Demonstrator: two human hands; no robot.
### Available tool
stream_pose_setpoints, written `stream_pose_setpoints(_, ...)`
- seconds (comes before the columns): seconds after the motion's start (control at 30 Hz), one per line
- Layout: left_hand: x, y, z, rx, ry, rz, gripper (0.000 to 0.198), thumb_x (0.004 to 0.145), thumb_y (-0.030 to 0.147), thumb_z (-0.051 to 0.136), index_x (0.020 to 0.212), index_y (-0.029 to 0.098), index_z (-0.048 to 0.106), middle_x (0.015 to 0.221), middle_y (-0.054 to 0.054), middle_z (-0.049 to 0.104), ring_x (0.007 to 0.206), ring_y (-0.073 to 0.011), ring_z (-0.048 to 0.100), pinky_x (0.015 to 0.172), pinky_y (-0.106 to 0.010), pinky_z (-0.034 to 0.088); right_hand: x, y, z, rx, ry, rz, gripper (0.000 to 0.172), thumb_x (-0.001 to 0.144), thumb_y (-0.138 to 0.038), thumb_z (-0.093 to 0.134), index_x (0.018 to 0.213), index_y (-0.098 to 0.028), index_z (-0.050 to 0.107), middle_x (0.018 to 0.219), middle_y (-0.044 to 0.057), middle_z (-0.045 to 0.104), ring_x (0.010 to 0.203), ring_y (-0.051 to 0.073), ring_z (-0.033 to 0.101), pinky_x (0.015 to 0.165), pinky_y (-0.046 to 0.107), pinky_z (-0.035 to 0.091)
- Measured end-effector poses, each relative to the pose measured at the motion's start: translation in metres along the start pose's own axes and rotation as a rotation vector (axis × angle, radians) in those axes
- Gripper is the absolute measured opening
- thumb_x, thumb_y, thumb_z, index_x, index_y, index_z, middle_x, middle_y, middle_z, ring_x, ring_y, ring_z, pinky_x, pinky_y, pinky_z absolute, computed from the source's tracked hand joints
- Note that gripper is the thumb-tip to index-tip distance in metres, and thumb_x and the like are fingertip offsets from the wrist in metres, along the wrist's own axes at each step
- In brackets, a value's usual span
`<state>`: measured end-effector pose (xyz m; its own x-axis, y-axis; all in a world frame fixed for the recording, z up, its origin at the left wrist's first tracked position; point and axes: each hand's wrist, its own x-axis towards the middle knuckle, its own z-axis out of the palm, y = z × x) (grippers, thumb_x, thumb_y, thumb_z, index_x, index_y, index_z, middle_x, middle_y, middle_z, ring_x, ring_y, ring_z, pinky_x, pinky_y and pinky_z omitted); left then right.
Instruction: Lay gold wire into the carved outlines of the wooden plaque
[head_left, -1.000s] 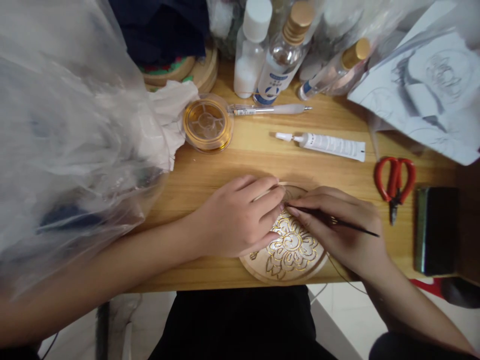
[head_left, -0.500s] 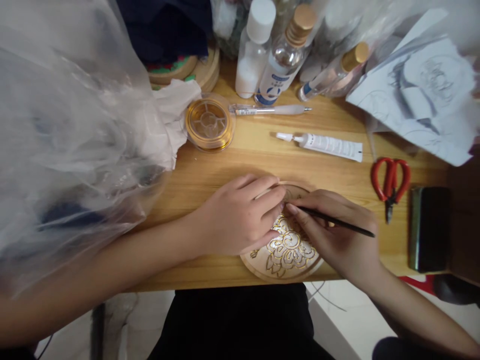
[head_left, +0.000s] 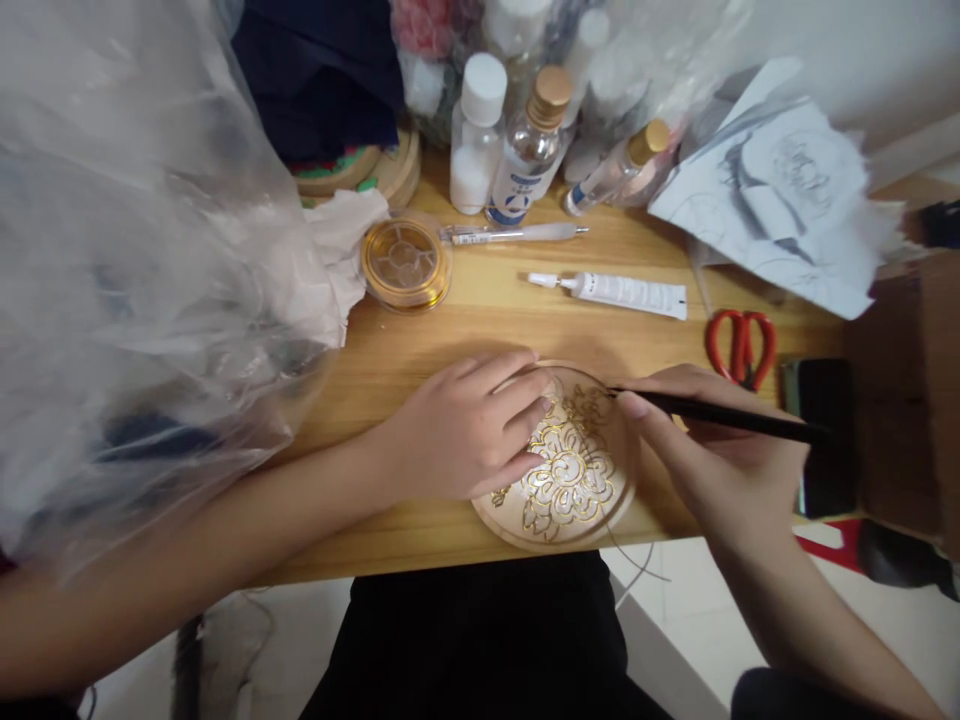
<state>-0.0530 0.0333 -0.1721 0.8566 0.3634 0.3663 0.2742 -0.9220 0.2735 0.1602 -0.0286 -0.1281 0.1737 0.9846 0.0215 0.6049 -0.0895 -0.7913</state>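
Note:
A round wooden disc (head_left: pixel 616 472) lies at the table's front edge, bearing a flower design outlined in gold wire with white filling in its centre. My left hand (head_left: pixel 480 425) rests palm down over the disc's left side, fingers stretched out and slightly apart, holding nothing. Between the thumb and fingers of my right hand (head_left: pixel 720 450) are slim black tweezers (head_left: pixel 705 412), their tip at the disc's upper right edge. Whether the tip grips anything is too small to tell. A thin wire (head_left: pixel 634 560) trails past the disc's lower right edge.
Behind the disc are a spool of gold wire (head_left: pixel 405 262), a pen (head_left: pixel 517 233) and a white tube (head_left: pixel 630 295). Bottles (head_left: pixel 517 165) stand at the back. Red-handled pliers (head_left: pixel 741 345) and a dark phone (head_left: pixel 821 430) lie right. Plastic sheeting (head_left: pixel 150 280) covers the left.
My right hand has moved right with the tweezers, from beside my left fingers to the disc's edge, uncovering more of the design. My left hand stays on the disc. The view has shifted somewhat.

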Motion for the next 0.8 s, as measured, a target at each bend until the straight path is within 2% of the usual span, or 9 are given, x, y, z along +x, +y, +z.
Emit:
stream_pose_setpoints(0.2, -0.001, 0.005, -0.003, 0.046, -0.026, 0.004, 0.040, 0.093, 0.044, 0.052, 0.105, 0.008, 0.066, 0.120, -0.014, 0.064, 0.120, -0.0317, 0.055, 0.090, -0.040, 0.052, -0.022, -0.002, -0.022, 0.179, 0.305, 0.105, 0.011, 0.074, -0.021, 0.077, 0.085, -0.024, 0.075, 0.079, 0.001, 0.072, 0.065, 0.012, 0.064, 0.060, 0.026, 0.052)
stream_pose_setpoints(0.33, -0.002, 0.017, -0.004, 0.096, -0.039, -0.079, 0.041, 0.094, 0.045, 0.051, 0.107, 0.009, 0.066, 0.122, -0.014, 0.064, 0.122, -0.0312, 0.054, 0.095, -0.041, 0.050, -0.032, -0.013, -0.033, 0.317, 0.442, 0.038, 0.009, 0.077, -0.022, 0.075, 0.085, -0.018, 0.076, 0.071, 0.001, 0.072, 0.059, 0.012, 0.066, 0.054, 0.025, 0.051)
stream_pose_setpoints(0.47, -0.003, 0.040, 0.000, 0.158, -0.032, -0.223, 0.048, 0.093, 0.050, 0.050, 0.107, 0.007, 0.066, 0.122, -0.017, 0.062, 0.123, -0.0320, 0.054, 0.097, -0.040, 0.049, -0.042, -0.028, -0.037, 0.401, 0.553, -0.056, 0.007, 0.075, -0.020, 0.075, 0.082, -0.017, 0.075, 0.067, 0.001, 0.071, 0.056, 0.012, 0.066, 0.054, 0.025, 0.052)
stream_pose_setpoints(0.6, -0.004, 0.071, 0.009, 0.259, 0.050, -0.367, 0.051, 0.094, 0.050, 0.047, 0.110, 0.006, 0.066, 0.125, -0.018, 0.061, 0.122, -0.0311, 0.055, 0.097, -0.038, 0.049, -0.055, -0.037, -0.028, 0.464, 0.529, -0.074, 0.006, 0.075, -0.020, 0.075, 0.082, -0.019, 0.075, 0.071, 0.001, 0.073, 0.060, 0.013, 0.068, 0.055, 0.025, 0.053)
stream_pose_setpoints(0.67, -0.003, 0.085, 0.013, 0.317, 0.073, -0.440, 0.051, 0.094, 0.050, 0.048, 0.112, 0.006, 0.066, 0.124, -0.017, 0.063, 0.119, -0.0320, 0.057, 0.092, -0.037, 0.051, -0.060, -0.035, -0.020, 0.486, 0.465, -0.054, 0.007, 0.076, -0.019, 0.074, 0.083, -0.021, 0.075, 0.073, 0.000, 0.073, 0.062, 0.013, 0.069, 0.056, 0.025, 0.054)
stream_pose_setpoints(0.8, 0.001, 0.108, 0.017, 0.367, 0.034, -0.578, 0.051, 0.093, 0.047, 0.050, 0.117, 0.004, 0.064, 0.128, -0.018, 0.061, 0.118, -0.0345, 0.057, 0.090, -0.039, 0.051, -0.062, -0.028, 0.000, 0.458, 0.307, 0.042, 0.013, 0.079, -0.018, 0.072, 0.090, -0.023, 0.074, 0.081, 0.000, 0.075, 0.070, 0.013, 0.071, 0.065, 0.025, 0.060)
